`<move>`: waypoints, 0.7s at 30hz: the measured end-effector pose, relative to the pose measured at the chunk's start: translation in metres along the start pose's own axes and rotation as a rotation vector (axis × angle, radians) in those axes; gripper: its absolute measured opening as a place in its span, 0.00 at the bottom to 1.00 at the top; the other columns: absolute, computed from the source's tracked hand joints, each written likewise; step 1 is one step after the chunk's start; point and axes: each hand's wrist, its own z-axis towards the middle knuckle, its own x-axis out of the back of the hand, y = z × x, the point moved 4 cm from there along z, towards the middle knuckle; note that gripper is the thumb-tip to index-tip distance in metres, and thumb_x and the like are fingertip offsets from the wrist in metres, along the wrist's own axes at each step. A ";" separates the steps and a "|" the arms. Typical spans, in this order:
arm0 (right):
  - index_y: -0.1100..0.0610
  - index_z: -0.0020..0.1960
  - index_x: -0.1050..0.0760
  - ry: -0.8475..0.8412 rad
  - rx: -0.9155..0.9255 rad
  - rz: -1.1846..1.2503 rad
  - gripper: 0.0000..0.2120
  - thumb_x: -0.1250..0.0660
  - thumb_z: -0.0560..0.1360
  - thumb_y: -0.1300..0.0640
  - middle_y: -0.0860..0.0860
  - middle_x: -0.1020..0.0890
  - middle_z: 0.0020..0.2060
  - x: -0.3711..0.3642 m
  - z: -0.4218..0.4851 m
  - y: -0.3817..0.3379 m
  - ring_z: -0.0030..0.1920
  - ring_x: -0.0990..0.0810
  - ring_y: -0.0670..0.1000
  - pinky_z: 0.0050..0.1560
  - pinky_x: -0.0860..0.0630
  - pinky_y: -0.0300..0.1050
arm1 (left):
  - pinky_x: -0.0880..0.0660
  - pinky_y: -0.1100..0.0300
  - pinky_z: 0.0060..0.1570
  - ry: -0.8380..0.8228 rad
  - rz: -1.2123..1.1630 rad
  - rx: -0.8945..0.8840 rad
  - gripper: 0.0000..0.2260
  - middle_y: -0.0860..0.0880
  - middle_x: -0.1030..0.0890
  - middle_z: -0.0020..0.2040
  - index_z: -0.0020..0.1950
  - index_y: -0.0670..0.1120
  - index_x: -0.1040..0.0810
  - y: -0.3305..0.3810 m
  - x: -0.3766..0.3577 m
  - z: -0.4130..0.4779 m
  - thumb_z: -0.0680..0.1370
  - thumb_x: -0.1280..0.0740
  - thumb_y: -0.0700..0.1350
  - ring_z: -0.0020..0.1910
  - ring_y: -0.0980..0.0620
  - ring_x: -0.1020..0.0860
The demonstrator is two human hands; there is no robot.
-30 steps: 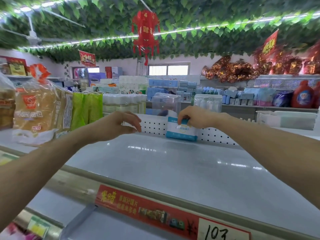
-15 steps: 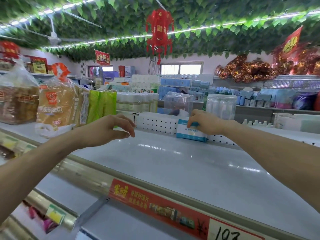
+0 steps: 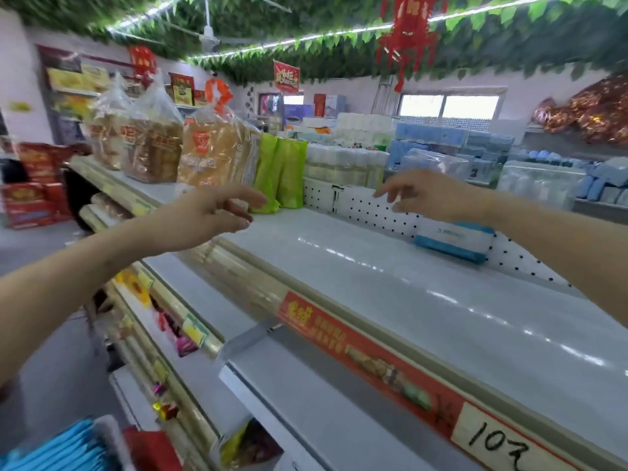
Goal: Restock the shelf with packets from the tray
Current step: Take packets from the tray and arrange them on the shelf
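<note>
Both hands empty, I note: left hand (image 3: 217, 215) fingers loosely open, right hand (image 3: 433, 197) fingers spread. Blue-white packet (image 3: 453, 237) stands on shelf (image 3: 390, 283) against perforated back panel (image 3: 370, 207), at right hand's 5 o'clock.

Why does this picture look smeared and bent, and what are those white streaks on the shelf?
Head view: motion blur smears the bread, left hand and right hand; the wide lens bows the shelf; streaks are likely glare from the light strip.

The packet (image 3: 453, 237) is white with a blue base. The shelf (image 3: 373, 266) is pale grey; its back panel (image 3: 370, 205) is white with black dots. The pouches (image 3: 282, 171) are lime green. The label (image 3: 356, 345) is red with yellow characters. The lantern (image 3: 407, 32) is red.
</note>
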 end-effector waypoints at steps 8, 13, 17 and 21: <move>0.45 0.67 0.22 -0.132 0.440 0.173 0.15 0.30 0.81 0.50 0.46 0.17 0.52 -0.046 0.065 -0.224 0.51 0.20 0.43 0.53 0.25 0.39 | 0.21 0.46 0.59 0.148 0.115 0.197 0.21 0.57 0.19 0.59 0.73 0.63 0.29 -0.038 0.075 -0.116 0.83 0.33 0.44 0.56 0.54 0.19; 0.47 0.69 0.23 -0.295 0.580 0.184 0.17 0.31 0.81 0.47 0.47 0.18 0.54 -0.119 0.082 -0.337 0.52 0.18 0.45 0.52 0.22 0.43 | 0.21 0.50 0.58 0.056 0.262 0.419 0.20 0.57 0.20 0.62 0.73 0.64 0.30 -0.092 0.092 -0.213 0.83 0.32 0.48 0.58 0.56 0.20; 0.49 0.68 0.22 -0.499 0.623 0.156 0.20 0.28 0.79 0.45 0.48 0.17 0.53 -0.216 0.078 -0.395 0.51 0.17 0.47 0.49 0.22 0.42 | 0.22 0.50 0.61 -0.072 0.318 0.608 0.20 0.54 0.19 0.59 0.73 0.55 0.28 -0.147 0.074 -0.300 0.82 0.32 0.44 0.56 0.54 0.19; 0.50 0.65 0.19 -0.664 0.622 0.174 0.16 0.26 0.78 0.51 0.44 0.16 0.51 -0.330 0.060 -0.419 0.48 0.18 0.43 0.48 0.22 0.41 | 0.25 0.58 0.59 -0.211 0.347 0.766 0.21 0.52 0.19 0.60 0.74 0.50 0.26 -0.192 0.040 -0.381 0.81 0.32 0.41 0.54 0.53 0.21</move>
